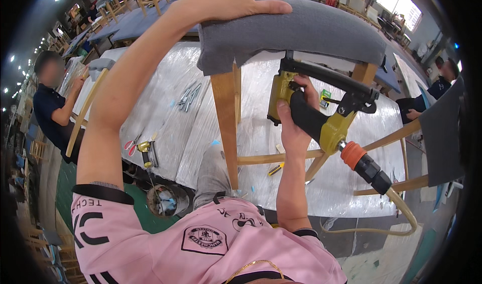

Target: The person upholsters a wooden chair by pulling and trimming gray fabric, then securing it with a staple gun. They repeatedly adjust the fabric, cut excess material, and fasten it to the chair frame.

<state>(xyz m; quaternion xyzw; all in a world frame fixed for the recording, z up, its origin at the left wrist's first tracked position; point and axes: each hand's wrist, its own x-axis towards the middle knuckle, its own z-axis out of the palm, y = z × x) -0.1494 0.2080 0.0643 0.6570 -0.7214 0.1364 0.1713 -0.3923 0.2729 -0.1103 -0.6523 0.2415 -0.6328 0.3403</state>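
Observation:
A wooden chair or stool with a grey upholstered seat (296,30) stands tilted in front of me on the plastic-covered table (170,108). My left hand (233,3) lies on top of the grey fabric, thumb stretched out, some fingertips hidden over the far side. My right hand (293,128) is wrapped round the black handle of a yellow and black pneumatic staple gun (329,132). The gun's nose meets the lower edge of the seat fabric, between two wooden legs (224,118). From an orange and black coupling at its back runs an air hose (401,211).
On the table lie several metal pieces (189,96), red-handled scissors (131,146), a second staple gun (146,152) and a yellow utility knife (275,169). A bucket (168,199) stands below the near edge. Another grey-covered chair (442,133) is at right. Two people work nearby, left and right.

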